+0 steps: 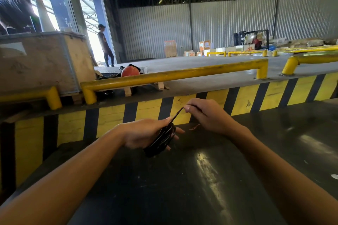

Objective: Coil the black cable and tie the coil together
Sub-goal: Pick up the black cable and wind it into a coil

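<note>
The black cable (161,139) is wound into a flat coil of several loops, held upright in my left hand (144,133) above the dark table (182,179). The fingers of that hand wrap the coil from behind. One strand runs up and to the right from the coil to my right hand (204,113), which pinches the strand between thumb and fingers and holds it taut. A thin reddish wire end (194,127) pokes out below my right hand.
A yellow-and-black striped ledge (237,100) runs just beyond the table, topped by yellow guard rails (173,75). A wooden crate (42,60) stands at the left. A person (106,45) stands by the doorway; boxes and a forklift (250,39) sit far back.
</note>
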The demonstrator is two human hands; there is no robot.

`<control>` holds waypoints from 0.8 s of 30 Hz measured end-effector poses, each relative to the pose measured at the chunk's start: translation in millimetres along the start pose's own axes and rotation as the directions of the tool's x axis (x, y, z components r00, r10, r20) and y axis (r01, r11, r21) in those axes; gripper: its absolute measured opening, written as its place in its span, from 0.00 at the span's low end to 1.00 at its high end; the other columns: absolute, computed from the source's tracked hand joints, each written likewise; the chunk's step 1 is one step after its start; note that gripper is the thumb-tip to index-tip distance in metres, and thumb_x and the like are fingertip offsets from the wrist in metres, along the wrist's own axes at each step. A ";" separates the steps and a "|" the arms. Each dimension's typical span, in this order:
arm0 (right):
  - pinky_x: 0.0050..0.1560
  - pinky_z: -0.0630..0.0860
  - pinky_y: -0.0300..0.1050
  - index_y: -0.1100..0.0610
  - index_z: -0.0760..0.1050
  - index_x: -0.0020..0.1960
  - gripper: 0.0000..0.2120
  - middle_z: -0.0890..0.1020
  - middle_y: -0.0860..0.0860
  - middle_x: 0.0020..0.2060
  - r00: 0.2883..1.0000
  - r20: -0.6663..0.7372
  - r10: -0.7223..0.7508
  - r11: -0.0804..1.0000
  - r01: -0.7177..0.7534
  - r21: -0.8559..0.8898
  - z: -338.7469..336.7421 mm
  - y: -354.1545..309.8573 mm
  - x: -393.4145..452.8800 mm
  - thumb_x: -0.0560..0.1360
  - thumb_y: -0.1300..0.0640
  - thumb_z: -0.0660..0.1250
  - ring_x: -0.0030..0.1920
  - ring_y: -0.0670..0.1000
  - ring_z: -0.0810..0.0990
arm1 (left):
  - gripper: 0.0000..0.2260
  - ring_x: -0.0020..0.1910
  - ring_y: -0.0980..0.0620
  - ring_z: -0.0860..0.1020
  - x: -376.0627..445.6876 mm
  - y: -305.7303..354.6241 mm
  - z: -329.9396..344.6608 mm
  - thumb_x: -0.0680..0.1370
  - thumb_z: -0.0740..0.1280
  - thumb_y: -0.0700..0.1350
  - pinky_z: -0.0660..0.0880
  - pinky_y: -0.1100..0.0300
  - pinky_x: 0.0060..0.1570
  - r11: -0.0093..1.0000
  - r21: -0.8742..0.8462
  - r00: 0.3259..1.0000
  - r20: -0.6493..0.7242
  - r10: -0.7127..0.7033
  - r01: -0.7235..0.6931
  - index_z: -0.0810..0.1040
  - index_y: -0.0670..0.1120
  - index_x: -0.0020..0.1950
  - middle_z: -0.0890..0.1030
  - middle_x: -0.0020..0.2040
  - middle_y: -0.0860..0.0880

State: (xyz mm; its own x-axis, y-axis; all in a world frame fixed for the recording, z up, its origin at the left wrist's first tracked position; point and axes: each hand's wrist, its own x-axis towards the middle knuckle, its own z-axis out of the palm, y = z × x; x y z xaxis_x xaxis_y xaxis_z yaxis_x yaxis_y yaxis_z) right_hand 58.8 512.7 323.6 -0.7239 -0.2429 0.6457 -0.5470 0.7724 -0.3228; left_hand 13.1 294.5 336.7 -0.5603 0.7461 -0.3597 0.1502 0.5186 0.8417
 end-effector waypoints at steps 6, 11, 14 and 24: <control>0.41 0.78 0.43 0.55 0.76 0.47 0.13 0.81 0.51 0.38 0.979 0.085 0.185 0.917 -0.203 0.344 49.1 -0.7 -19.2 0.81 0.56 0.54 0.39 0.44 0.80 | 0.26 0.58 0.41 0.79 -3.8 7.3 0.0 0.76 0.52 0.64 0.76 0.41 0.56 0.891 -0.428 0.955 0.168 0.244 -0.152 0.74 0.53 0.66 0.81 0.59 0.43; 0.49 0.78 0.49 0.59 0.77 0.54 0.15 0.82 0.59 0.49 0.944 0.223 0.242 0.684 -0.329 0.651 78.4 -17.7 -37.1 0.81 0.54 0.54 0.50 0.54 0.82 | 0.24 0.22 0.55 0.73 -2.6 -0.3 7.9 0.75 0.59 0.62 0.78 0.56 0.36 0.831 -0.451 0.930 0.002 0.366 -0.326 0.80 0.44 0.55 0.75 0.24 0.51; 0.49 0.77 0.45 0.58 0.77 0.58 0.15 0.82 0.58 0.54 0.924 0.248 0.290 0.530 -0.371 0.762 78.7 -27.6 -40.2 0.81 0.54 0.54 0.55 0.52 0.81 | 0.18 0.15 0.59 0.65 -5.5 -3.3 11.0 0.75 0.63 0.59 0.71 0.65 0.24 0.740 -0.559 0.914 -0.086 0.397 -0.374 0.77 0.45 0.40 0.67 0.17 0.53; 0.67 0.68 0.55 0.50 0.75 0.61 0.20 0.80 0.53 0.59 0.910 0.203 0.363 0.365 -0.339 0.867 68.2 -72.6 -38.1 0.76 0.42 0.55 0.62 0.50 0.77 | 0.27 0.14 0.58 0.59 -16.8 -4.6 22.8 0.74 0.57 0.66 0.60 0.67 0.18 0.570 -0.725 0.875 -0.092 0.475 -0.385 0.67 0.45 0.28 0.66 0.15 0.53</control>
State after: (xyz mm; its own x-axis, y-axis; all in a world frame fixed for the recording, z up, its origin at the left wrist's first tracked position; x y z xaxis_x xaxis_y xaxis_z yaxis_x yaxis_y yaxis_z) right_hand 97.4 425.9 275.2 -0.9421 -0.0599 0.3298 -0.3187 -0.1446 -0.9368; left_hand 40.4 289.1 329.7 -0.4938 0.8610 0.1218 -0.2894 -0.2947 0.9107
